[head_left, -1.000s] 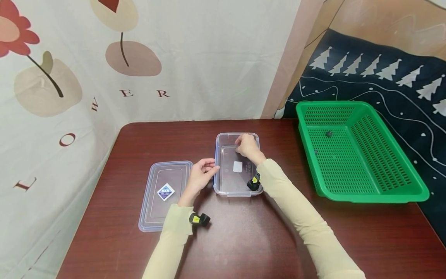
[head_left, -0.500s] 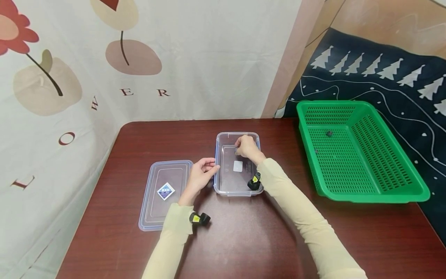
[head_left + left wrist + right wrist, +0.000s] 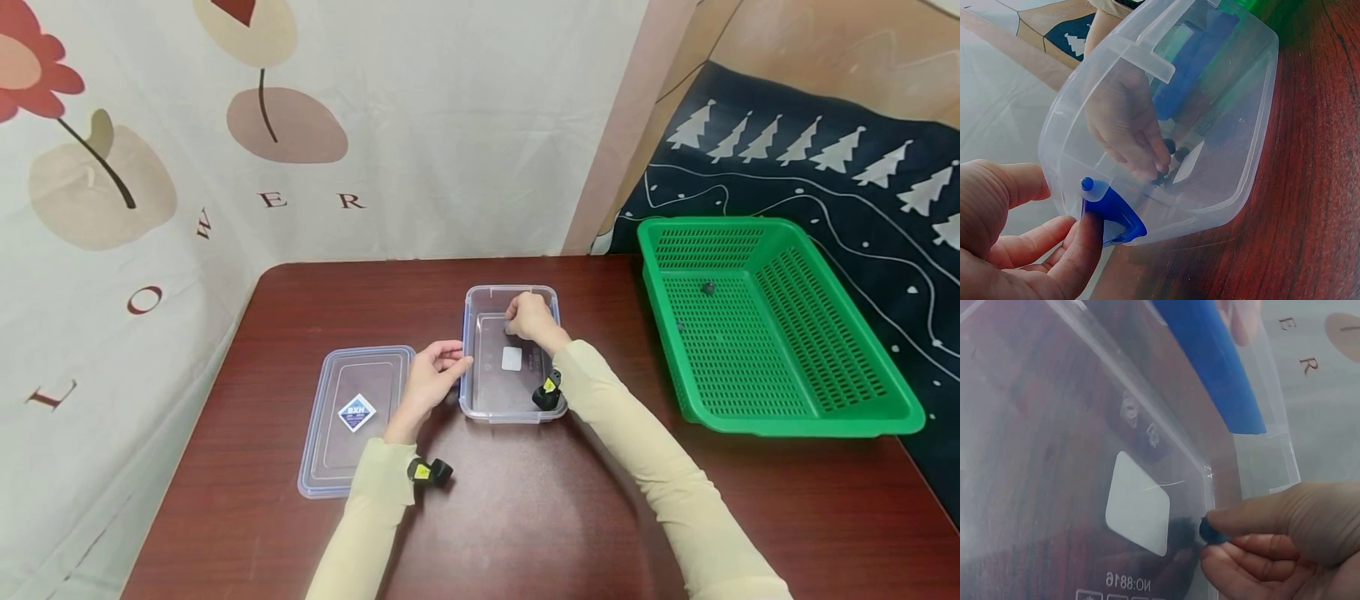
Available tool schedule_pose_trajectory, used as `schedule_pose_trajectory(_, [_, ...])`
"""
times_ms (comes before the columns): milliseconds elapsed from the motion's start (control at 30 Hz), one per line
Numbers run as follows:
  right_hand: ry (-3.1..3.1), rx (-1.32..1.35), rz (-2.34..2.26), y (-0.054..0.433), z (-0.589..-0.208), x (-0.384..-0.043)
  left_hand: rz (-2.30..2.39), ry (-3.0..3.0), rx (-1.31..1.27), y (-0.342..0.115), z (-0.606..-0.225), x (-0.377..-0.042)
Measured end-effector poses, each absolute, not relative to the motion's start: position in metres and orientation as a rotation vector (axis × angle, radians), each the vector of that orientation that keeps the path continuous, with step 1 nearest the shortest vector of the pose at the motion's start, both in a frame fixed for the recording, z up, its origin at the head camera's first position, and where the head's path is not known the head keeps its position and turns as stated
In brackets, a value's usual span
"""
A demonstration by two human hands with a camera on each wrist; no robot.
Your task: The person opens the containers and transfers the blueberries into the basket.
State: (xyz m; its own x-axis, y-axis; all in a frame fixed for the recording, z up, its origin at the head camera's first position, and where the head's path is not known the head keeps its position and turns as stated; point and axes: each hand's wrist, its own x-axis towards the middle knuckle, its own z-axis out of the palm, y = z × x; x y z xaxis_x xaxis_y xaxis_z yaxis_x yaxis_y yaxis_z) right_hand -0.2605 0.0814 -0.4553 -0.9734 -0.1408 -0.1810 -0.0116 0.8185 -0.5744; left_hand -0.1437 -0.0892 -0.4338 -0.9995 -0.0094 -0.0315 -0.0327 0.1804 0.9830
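Observation:
A clear plastic food container (image 3: 487, 387), blue latches on its sides, stands unlidded on the table. My left hand (image 3: 431, 383) steadies its left side, thumb and fingertips gripping around the rim and blue latch (image 3: 1116, 219). Inside the container, my right hand (image 3: 532, 318) pinches a blueberry (image 3: 1210, 530) between thumb and forefinger, down near the bottom. Another dark round shape (image 3: 1169, 145) shows beside those fingers in the left wrist view. The container's lid (image 3: 337, 450), with a blue-and-white diamond label, lies flat to the left, partly behind my left wrist.
A green plastic basket (image 3: 810, 422) sits on the right of the table, reaching past its edge. Two small dark round things (image 3: 708, 288) lie in it. A dark cloth with white trees (image 3: 840, 154) hangs behind the basket, and a pale curtain (image 3: 450, 167) behind the table.

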Motion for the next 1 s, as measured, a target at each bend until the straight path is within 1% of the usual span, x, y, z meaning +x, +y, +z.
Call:
schedule_pose_trajectory(200, [2.73, -0.121, -1.028, 0.084, -0.454, -0.261, 1.991, 2.409, -0.032, -0.089, -0.434, -0.143])
schedule_pose_trajectory(333, [2.716, -0.139, -1.106, 0.087, -0.446, -0.259, 1.997, 2.404, -0.026, -0.089, -0.434, -0.143])
schedule_pose_trajectory(667, [2.643, -0.075, -1.362, 0.113, -0.406, -0.258, 2.005, 2.405, -0.017, -0.09, -0.434, -0.142])
schedule_pose_trajectory(1000, [2.644, 0.013, -1.386, 0.158, -0.372, -0.254, 1.996, 2.423, -0.005, -0.09, -0.434, -0.142])
